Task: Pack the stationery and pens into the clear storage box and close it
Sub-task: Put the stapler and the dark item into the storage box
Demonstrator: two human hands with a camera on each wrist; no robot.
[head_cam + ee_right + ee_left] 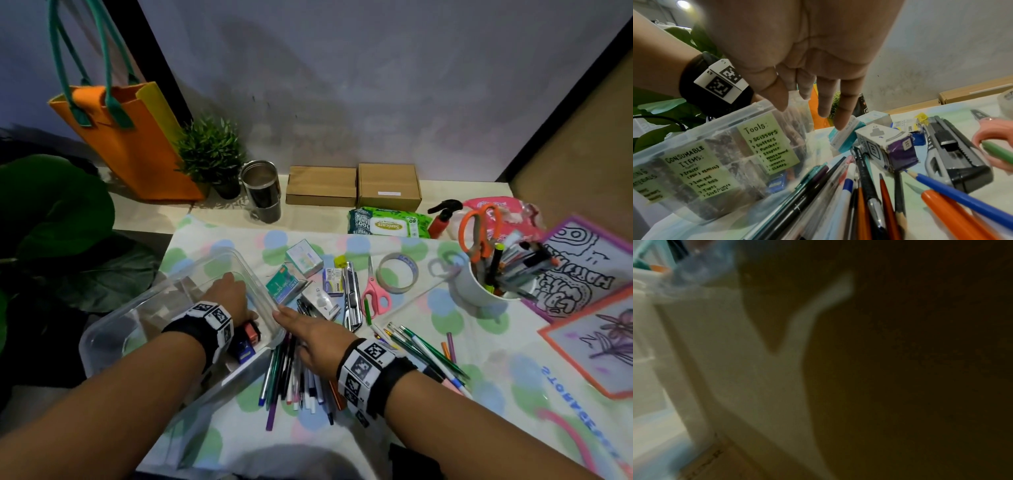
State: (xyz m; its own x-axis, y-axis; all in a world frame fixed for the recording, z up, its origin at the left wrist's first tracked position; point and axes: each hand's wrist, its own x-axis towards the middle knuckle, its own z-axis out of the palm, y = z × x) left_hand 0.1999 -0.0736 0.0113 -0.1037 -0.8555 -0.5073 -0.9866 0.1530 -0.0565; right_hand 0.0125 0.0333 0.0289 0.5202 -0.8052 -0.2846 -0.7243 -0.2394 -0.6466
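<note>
The clear storage box [263,291] stands at the left on the dotted cloth, lid off; handwritten labels show on its wall [715,162]. My left hand [227,291] reaches down inside it with its fingers hidden; the left wrist view is dark and blurred. A small blue and red item [247,339] lies in the box by that wrist. My right hand [301,329] hovers flat, fingers straight [824,104], over a pile of pens [294,377] beside the box's right wall. A small white box [885,146], a cutter [352,294], pink scissors [375,291] and a tape roll [397,272] lie beyond.
More pens [424,353] lie to the right, and a white cup [479,284] holds pens and orange scissors. Colouring boards [582,274] sit at the right edge. Cardboard boxes [352,186], a steel tumbler [262,192], a plant and an orange bag [137,144] line the back.
</note>
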